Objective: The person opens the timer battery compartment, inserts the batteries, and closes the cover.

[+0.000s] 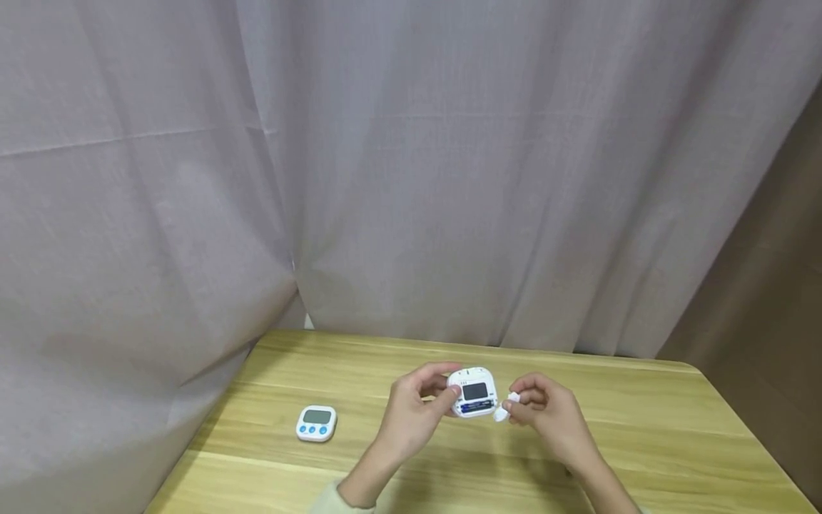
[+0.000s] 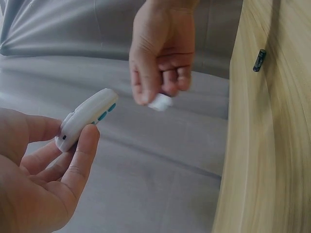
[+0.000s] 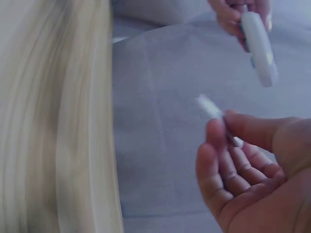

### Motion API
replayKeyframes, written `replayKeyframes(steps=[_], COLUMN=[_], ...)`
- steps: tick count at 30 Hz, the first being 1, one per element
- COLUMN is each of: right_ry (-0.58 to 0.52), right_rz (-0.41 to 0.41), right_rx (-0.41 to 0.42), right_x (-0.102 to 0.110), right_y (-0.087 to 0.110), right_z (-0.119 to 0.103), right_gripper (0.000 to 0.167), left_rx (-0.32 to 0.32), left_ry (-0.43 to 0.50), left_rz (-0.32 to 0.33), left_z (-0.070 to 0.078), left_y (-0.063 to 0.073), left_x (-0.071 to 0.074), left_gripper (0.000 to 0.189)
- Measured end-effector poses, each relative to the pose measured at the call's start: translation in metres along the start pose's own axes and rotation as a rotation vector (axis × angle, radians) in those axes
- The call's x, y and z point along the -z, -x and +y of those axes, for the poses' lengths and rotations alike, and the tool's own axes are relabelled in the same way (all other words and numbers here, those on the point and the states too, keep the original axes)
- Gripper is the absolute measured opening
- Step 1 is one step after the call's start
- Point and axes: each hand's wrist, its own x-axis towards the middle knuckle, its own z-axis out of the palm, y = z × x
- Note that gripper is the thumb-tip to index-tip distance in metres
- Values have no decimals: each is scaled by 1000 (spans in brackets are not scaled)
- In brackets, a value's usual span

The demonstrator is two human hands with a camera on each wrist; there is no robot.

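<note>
No word, number or sign can be read. The small battery [image 2: 259, 60] lying on the counter [image 2: 252, 150] shows faint pale print, too small to make out; on the dark battery [image 1: 477, 407] inside the opened white device [image 1: 472, 392], any lettering is likewise too small to tell.

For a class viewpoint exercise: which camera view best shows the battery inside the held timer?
The head view: the timer has its open back toward the camera, exposing the blue battery. Both wrist views show the timer side-on, battery hidden.
</note>
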Motion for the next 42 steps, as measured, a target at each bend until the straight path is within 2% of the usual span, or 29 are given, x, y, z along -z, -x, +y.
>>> replayKeyframes(steps=[7, 12, 15, 18, 28, 42], right_ry=[-244, -426, -491, -491, -470, -425], right_rz=[18, -54, -97, -96, -2, 34], right_rx=[26, 49, 50, 31, -34, -81], right_x=[0, -2, -7, -13, -26, -36], right_y=[10, 16, 19, 21, 23, 22], right_z=[-14, -24, -28, -30, -24, -19], right_gripper=[27, 18, 17, 16, 18, 36], left_rx=[7, 0, -5, -16, -41, -41], left_ry=[-7, -9, -7, -10, 9, 18], left_rz=[31, 56, 57, 56, 34, 42], left_z=[-1, -4, -5, -5, -8, -9], left_y=[-1, -3, -3, -2, 1, 3], left_x=[-1, 0, 0, -1, -6, -8], left_gripper=[30, 29, 29, 29, 30, 31])
